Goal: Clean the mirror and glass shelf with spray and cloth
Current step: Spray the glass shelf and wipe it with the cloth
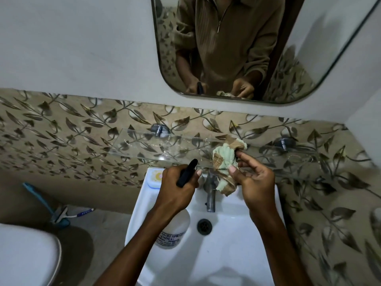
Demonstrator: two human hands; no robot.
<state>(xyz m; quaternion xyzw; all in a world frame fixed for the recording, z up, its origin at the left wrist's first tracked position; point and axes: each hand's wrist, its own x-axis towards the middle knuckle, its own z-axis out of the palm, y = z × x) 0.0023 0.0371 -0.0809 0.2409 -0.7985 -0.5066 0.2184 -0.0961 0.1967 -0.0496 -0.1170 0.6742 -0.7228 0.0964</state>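
The spray bottle (175, 230) hangs over the left part of the white sink (231, 254), gripped at its black trigger head by the left hand (177, 190), whose fingers close round the neck. The bottle's body is white and translucent with printed lettering; how much liquid it holds cannot be told. Over the sink's back edge, the right hand (255, 182) pinches a crumpled green and brown cloth (222, 164) between thumb and fingertips, the other fingers loosely curled. The cloth's upper end lies at the front edge of the glass shelf (144, 145), which is fixed to the leaf-patterned tiles just above the sink on two metal brackets and carries nothing else. The metal tap (210, 195) stands at the sink's rear, between the two hands, with the dark drain (204, 226) in front of it. The basin looks dry and holds nothing. The mirror (226, 48) hangs on the wall above the shelf, well above the sink. A soap dish (154, 178) sits on the sink's back left corner.
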